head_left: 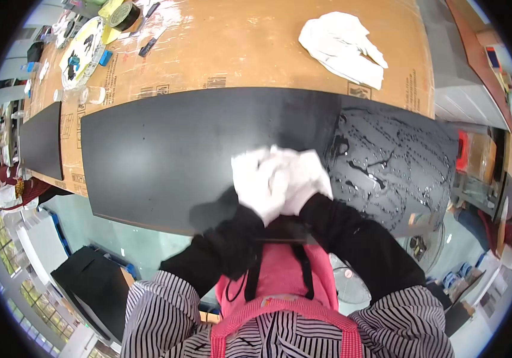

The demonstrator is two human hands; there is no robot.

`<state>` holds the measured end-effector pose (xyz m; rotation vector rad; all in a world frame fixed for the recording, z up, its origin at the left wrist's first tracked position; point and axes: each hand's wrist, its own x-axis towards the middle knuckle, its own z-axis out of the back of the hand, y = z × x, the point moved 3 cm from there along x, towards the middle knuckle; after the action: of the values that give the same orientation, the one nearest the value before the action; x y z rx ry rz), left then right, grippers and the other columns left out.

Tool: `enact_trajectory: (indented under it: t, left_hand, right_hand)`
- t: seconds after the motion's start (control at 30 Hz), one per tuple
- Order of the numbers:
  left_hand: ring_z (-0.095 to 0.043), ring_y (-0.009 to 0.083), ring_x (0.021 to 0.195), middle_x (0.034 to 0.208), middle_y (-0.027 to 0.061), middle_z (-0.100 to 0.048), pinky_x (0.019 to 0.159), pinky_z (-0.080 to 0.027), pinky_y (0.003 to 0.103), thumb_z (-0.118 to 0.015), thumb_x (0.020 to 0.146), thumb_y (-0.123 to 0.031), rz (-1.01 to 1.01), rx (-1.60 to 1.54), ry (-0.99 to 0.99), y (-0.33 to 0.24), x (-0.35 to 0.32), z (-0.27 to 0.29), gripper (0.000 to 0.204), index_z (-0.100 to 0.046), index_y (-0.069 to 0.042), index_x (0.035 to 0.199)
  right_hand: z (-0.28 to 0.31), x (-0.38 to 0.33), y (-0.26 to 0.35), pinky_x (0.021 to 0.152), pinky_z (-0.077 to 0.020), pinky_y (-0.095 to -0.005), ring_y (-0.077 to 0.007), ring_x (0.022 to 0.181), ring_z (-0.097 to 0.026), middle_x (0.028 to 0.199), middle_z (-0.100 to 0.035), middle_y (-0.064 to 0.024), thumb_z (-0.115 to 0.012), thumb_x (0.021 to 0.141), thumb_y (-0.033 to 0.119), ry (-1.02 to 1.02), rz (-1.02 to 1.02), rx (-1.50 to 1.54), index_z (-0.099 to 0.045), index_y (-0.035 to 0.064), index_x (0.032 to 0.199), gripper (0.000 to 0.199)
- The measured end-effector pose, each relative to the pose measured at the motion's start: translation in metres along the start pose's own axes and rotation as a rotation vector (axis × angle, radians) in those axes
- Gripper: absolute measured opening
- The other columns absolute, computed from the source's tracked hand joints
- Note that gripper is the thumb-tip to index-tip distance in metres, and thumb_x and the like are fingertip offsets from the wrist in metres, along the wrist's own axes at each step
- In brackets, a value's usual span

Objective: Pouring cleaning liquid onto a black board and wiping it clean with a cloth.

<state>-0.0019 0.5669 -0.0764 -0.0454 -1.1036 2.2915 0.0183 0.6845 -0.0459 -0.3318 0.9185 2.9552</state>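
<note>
- Panel (166,155), one large black sheet, lies flat on the cardboard-covered worktop (256,53); its right part is beaded with water.
- Left hand (256,179) and right hand (303,176), both white-gloved, press together at the wet edge, fingers clenched, apparently bunching a white cloth.
- Wiping well probably means firm, overlapping strokes rightward.
- One spare white cloth (344,48) lies beyond.

A: Colours? White gloves on left hand (254,185) and right hand (306,179), black panel (166,155) centre frame.
B: Brown cardboard (238,48) above, white cloth (344,48) upper right, pink apron (280,280), striped shirt (160,310) at the bottom.
</note>
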Motion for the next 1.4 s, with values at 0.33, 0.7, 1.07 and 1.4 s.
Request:
enact_trajectory:
  t: [0.33,0.7,1.07,1.4]
  left_hand:
    - [-0.061,0.0363,0.116,0.12,0.0172,-0.068,0.102,-0.047,0.045,-0.06,0.1,-0.028,-0.229,0.274,0.087,0.033,0.172,-0.033,0.031,-0.072,-0.008,0.121]
    - [-0.06,0.0384,0.105,0.113,0.0165,-0.065,0.097,-0.045,0.052,-0.069,0.09,-0.027,-0.054,0.144,-0.003,0.029,-0.001,0.018,0.025,-0.074,-0.009,0.106]
    - [-0.064,0.0298,0.115,0.113,0.0109,-0.074,0.103,-0.046,0.05,-0.053,0.099,-0.034,-0.334,0.43,-0.063,0.051,0.184,-0.02,0.03,-0.074,-0.017,0.111]
    - [-0.065,0.0344,0.117,0.127,0.0164,-0.069,0.102,-0.052,0.042,-0.053,0.103,-0.02,-0.295,-0.146,0.152,0.011,0.073,0.076,0.033,-0.068,-0.007,0.129]
  right_hand:
    - [0.033,0.098,-0.058,0.08,-0.0547,-0.0441,-0.0291,0.096,-0.072,0.106,-0.074,-0.0094,-0.067,0.089,0.044,-0.336,-0.059,-0.407,-0.071,0.0143,0.116,0.04]
    - [-0.023,0.001,0.026,0.089,-0.0554,-0.0448,-0.0347,0.105,-0.069,0.107,-0.071,-0.0199,-0.073,0.081,0.027,0.007,0.033,0.106,-0.065,0.0026,0.118,0.045]
    - [0.049,0.107,-0.03,0.093,-0.0568,-0.0453,-0.0382,0.103,-0.072,0.119,-0.071,-0.0209,-0.079,0.08,0.04,-0.374,-0.117,-0.315,-0.064,0.0077,0.122,0.055]
    - [0.014,-0.032,0.033,0.088,-0.0516,-0.0601,-0.0402,0.11,-0.063,0.122,-0.062,-0.0203,-0.075,0.086,0.033,-0.689,0.35,-0.422,-0.065,0.0092,0.132,0.052]
